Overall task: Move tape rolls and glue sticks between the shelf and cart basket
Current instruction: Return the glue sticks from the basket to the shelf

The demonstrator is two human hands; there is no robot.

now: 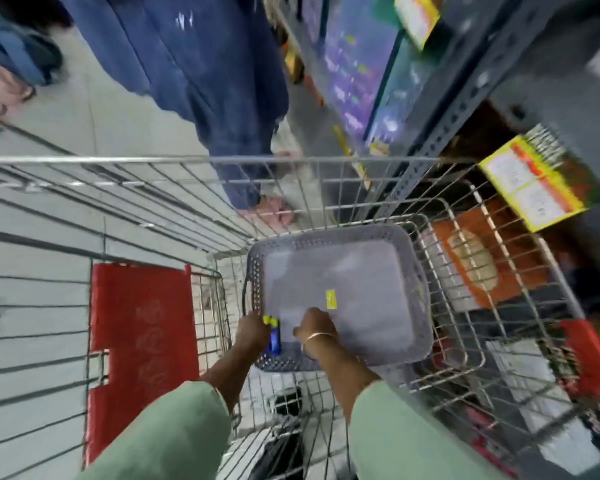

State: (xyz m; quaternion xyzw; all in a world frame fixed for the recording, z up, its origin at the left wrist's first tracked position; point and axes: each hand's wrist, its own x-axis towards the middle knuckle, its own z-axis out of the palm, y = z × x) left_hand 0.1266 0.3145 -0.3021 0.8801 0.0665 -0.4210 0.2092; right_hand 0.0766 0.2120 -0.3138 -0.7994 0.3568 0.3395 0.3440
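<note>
where the basket [340, 233] sits, left hand [253, 329] around glue sticks [273, 336]

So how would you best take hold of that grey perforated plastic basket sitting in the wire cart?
Grip the grey perforated plastic basket by its near short rim, from above. That rolled rim is open and closest to both hands, left hand and right hand; the wire cart walls block its sides.

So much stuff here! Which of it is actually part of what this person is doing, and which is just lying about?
In use:
- left hand holding blue-and-yellow glue sticks
- right hand
- grey basket
- wire cart
- shelf

Just there:
- red flap
- yellow box
- bystander in blue
</note>
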